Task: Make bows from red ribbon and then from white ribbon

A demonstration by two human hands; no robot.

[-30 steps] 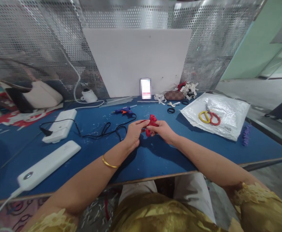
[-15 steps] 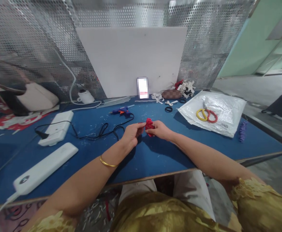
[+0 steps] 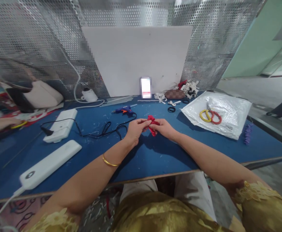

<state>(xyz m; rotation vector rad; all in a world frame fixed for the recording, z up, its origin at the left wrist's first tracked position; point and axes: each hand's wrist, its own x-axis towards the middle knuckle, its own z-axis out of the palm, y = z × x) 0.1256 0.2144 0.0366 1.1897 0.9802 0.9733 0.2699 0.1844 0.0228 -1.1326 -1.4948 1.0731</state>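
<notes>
A small crumpled piece of red ribbon [image 3: 152,130] is held above the blue table between both hands. My left hand [image 3: 136,129] pinches its left side between thumb and fingers, with a gold bangle on the wrist. From the right, my right hand [image 3: 165,128] grips the same ribbon, fingers curled around it. Parts of the ribbon are covered by the fingers, so its full shape is hidden. Behind the left hand lies a blue glue gun [image 3: 125,110] with an orange trigger, its black cord [image 3: 104,131] looping across the table.
A phone [image 3: 146,87] leans on a white board [image 3: 141,58]. Yellow-and-red-handled scissors [image 3: 210,116] lie on a white plastic mailer [image 3: 230,108]. A white power strip [image 3: 64,124] and a long white device [image 3: 51,164] occupy the left. Another person's hand [image 3: 4,124] reaches in there.
My left hand has moved in onto the red ribbon, which now looks more stretched and tilted. Another person's hand with something yellow has appeared at the left edge. The view has shifted slightly.
</notes>
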